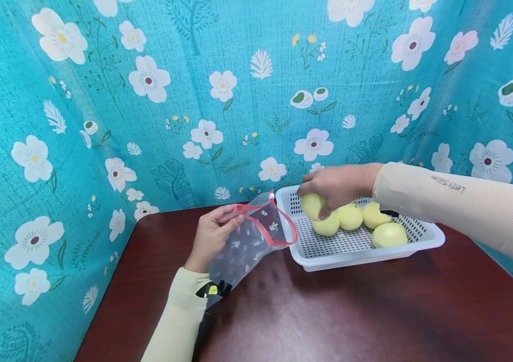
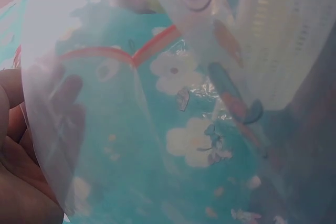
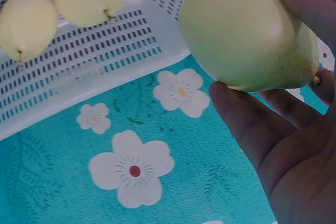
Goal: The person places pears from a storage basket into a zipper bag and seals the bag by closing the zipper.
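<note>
White basket, near back tabletop edge: four pears inside. Right hand grips a fifth pear; left hand pinches the bag rim; none visibly bagged.

The bag was glossy plastic film, the basket plastic, the pear smooth, the table glossy, the curtain matt cloth.

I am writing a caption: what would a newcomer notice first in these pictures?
Turquoise flowered cloth fills the background behind the dark reddish table. The right hand grips a round yellowish fruit over the white perforated plastic basket; beside it, the left hand holds a clear, red-edged plastic bag.
</note>
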The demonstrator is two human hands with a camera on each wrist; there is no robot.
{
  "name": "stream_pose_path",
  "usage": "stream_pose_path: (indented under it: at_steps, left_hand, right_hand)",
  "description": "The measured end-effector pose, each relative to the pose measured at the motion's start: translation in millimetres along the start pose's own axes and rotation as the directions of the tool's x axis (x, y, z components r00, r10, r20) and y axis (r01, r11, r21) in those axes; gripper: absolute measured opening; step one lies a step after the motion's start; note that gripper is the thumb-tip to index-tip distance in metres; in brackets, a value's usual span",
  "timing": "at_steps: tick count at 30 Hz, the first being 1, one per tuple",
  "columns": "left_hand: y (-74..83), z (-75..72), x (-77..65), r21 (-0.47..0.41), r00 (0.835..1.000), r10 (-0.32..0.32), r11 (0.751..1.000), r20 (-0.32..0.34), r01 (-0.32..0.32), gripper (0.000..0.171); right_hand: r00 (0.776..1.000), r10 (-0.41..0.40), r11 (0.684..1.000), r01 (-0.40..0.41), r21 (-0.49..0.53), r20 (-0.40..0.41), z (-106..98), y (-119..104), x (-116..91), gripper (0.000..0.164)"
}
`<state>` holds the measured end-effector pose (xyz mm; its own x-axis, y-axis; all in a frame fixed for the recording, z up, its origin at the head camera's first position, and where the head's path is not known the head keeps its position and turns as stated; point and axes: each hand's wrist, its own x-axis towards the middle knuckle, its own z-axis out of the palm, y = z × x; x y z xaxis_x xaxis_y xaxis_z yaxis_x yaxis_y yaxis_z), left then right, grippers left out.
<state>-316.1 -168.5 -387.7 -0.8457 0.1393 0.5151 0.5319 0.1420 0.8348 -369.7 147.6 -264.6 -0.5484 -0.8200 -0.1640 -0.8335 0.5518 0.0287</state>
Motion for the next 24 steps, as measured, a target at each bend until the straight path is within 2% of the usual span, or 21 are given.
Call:
stream_pose_path:
  at_steps: [8,24]
  left_hand:
    - [-1.5,0.6,-1.0,0.017,1.000,0.002,1.000,-0.005,-0.002,0.038]
    - [-1.6,0.8,-0.4,0.005,1.000,-0.001,1.000,-0.001,0.001,0.037]
  right_hand:
    - [1.000,-0.014,1.000,0.014,0.001,0.009,-11,-14,11,0.066]
    - [0.997,-0.072,0.997,0.071,-0.030,-0.014,-17,-27,25,0.064]
